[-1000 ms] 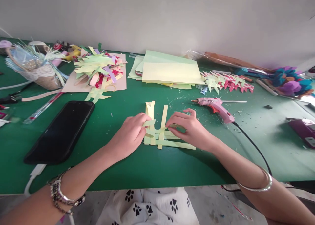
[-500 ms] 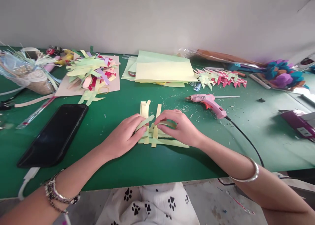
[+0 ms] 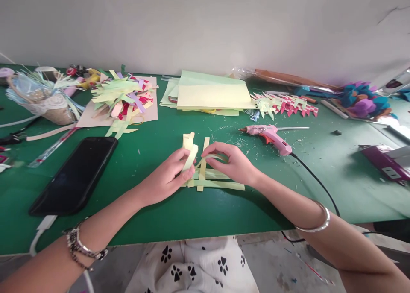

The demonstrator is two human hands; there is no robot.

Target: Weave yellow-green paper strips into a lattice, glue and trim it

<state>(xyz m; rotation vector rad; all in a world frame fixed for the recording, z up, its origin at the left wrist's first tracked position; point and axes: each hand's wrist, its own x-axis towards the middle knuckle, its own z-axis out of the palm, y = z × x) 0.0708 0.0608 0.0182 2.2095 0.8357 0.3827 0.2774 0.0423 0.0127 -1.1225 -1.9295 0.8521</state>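
Observation:
Pale green and yellow paper strips lie crossed in a small weave (image 3: pixel 201 183) on the green table. My left hand (image 3: pixel 166 173) is closed at the weave's left side, with the end of a pale green paper strip (image 3: pixel 190 158) standing up between thumb and fingers. On the other side, my right hand (image 3: pixel 235 162) pinches a thin paper strip (image 3: pixel 218 156) that bends up off the weave. Beyond the fingers, the ends of upright yellow strips (image 3: pixel 206 143) show. The left fingertips hide part of the weave.
A pink glue gun (image 3: pixel 270 135) with its cord lies to the right. Paper sheets (image 3: pixel 214 96), a pile of cut strips (image 3: pixel 120 94) and woven red-and-white pieces (image 3: pixel 294 104) are at the back. A black phone (image 3: pixel 75 175) is on the left, a purple box (image 3: pixel 389 162) far right.
The green strip in my left hand has tipped more upright and turned its flat face to view. My right hand has barely moved. The view has shifted slightly.

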